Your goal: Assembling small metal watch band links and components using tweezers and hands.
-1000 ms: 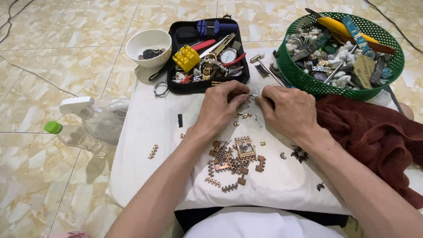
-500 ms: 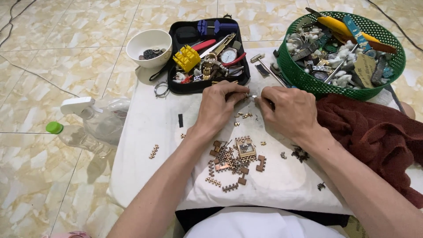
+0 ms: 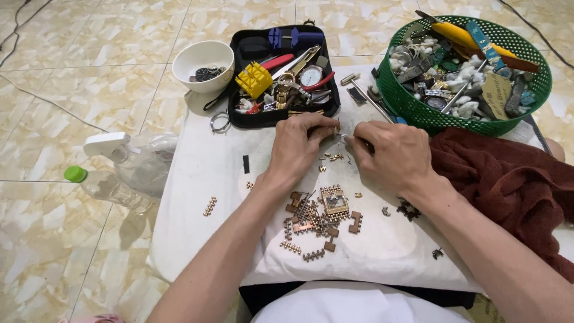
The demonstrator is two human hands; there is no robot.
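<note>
A tiny watch-band link (image 3: 336,129) is being pinched by the left hand (image 3: 297,145) above the white cloth (image 3: 197,173) while a thin tool (image 3: 348,136) is being gripped by the right hand (image 3: 391,154), and steadiness is probably being required.

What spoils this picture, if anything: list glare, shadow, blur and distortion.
Head view: even, soft light; faint sheen on the floor tiles, no harsh glare; soft shadows beside the spray bottle and under both hands, left hand, right hand; sharp throughout; wide-angle bending at the edges, seen in the green basket.
</note>
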